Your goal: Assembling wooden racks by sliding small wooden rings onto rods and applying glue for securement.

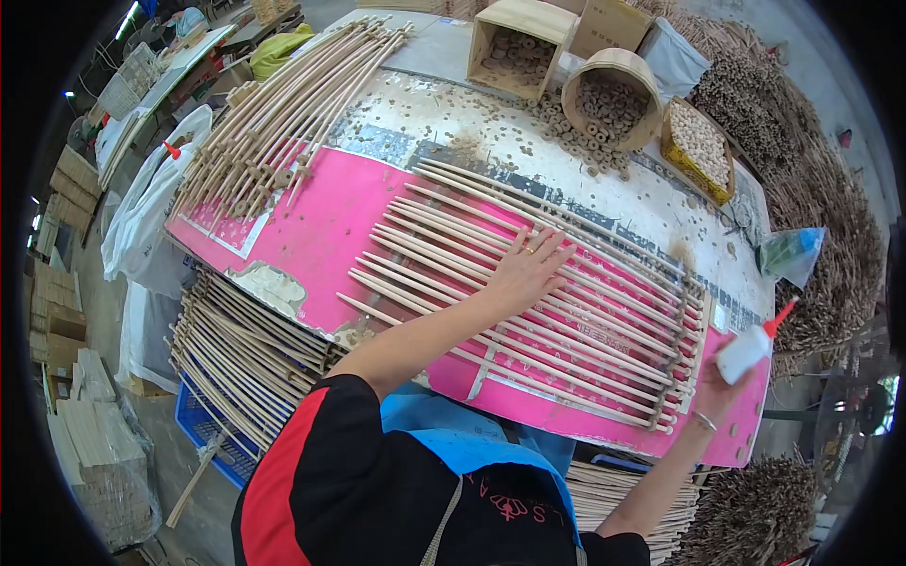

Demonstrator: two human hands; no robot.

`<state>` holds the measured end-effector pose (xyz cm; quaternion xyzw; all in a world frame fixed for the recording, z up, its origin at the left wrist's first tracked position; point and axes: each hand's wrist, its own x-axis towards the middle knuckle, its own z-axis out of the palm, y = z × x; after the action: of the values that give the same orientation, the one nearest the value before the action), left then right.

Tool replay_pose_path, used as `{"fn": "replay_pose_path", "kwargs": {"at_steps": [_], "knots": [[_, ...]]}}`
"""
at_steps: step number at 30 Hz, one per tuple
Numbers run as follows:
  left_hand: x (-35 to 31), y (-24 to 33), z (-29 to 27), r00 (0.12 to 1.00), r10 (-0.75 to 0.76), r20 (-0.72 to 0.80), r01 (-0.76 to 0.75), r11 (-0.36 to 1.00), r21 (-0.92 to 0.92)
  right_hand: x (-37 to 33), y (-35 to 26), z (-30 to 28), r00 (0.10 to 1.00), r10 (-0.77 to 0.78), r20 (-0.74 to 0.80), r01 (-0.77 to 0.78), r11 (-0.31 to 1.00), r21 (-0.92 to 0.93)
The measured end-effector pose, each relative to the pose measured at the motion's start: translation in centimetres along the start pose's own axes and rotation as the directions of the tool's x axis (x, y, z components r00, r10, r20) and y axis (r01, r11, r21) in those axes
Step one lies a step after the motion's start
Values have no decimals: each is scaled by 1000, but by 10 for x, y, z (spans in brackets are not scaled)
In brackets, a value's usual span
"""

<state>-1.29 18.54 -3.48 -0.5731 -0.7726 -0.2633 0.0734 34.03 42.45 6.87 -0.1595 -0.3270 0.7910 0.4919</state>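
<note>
Showing pale printed characters on the pink sheet (326, 212), too small to read. Carrying reddish lettering plus a motif across the black shirt (363, 472), partly distorted by the lens. Can't make out any label on the white squeeze bottle (743, 355).

Pressing the left hand (530, 274) palm down, fingers spread, onto the row of wooden rods (585, 325); gripping none of them. Reaching up and rightward with the left forearm (415, 340). Curling the right hand (725, 391) around the bottle just beyond the rods' right ends, red nozzle (781, 317) tipped up and away to the right. Keeping the hands well apart. Wearing a metal bracelet (704, 420) on the right wrist.

Lying side by side on the pink sheet atop the table (429, 57): smooth, pale, slim round rods, slanting down to the right. Scattered beyond: small brown ring pieces (481, 108), matte, also filling a square wooden box (528, 17) and a round wooden bucket (612, 68).
</note>
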Motion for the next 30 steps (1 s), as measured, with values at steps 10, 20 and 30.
{"fn": "replay_pose_path", "kwargs": {"at_steps": [10, 20, 30], "knots": [[35, -43, 5, 990, -136, 42, 133, 989, 69, 20, 135, 171, 877, 446, 179, -177, 647, -742], [40, -62, 7, 978, -206, -26, 205, 978, -39, 103, 275, 243, 791, 398, 465, 326, 369, -870], [42, -62, 4, 970, -234, 69, 239, 966, -93, 118, 314, 265, 659, 351, 665, 652, 173, -738]]}}
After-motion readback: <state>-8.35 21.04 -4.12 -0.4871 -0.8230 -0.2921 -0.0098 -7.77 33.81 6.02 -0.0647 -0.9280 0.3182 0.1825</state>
